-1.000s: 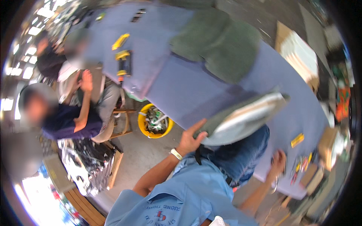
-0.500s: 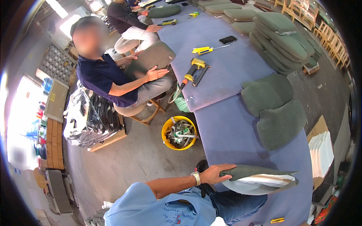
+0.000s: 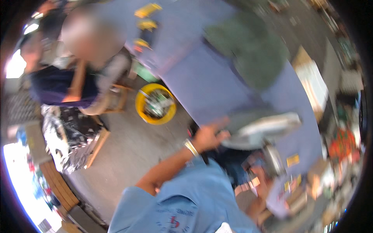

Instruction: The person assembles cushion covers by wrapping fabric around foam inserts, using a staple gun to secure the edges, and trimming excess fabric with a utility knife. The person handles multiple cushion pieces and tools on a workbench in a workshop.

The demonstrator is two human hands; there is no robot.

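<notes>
Your left hand is pressing its grip onto the edge of the grey-green cushion lying at the near edge of the purple table, while your right hand's grip is too blurred to tell.

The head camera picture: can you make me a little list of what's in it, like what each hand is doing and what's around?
view: blurred, looking down
left hand: on the edge of a grey-green cushion, grip unclear
right hand: low beside the table, too blurred to tell what it holds
table: covered in blue-purple cloth
on table: two more green cushions, yellow tools
floor: yellow bucket full of bits
nearby: another person sitting
</notes>
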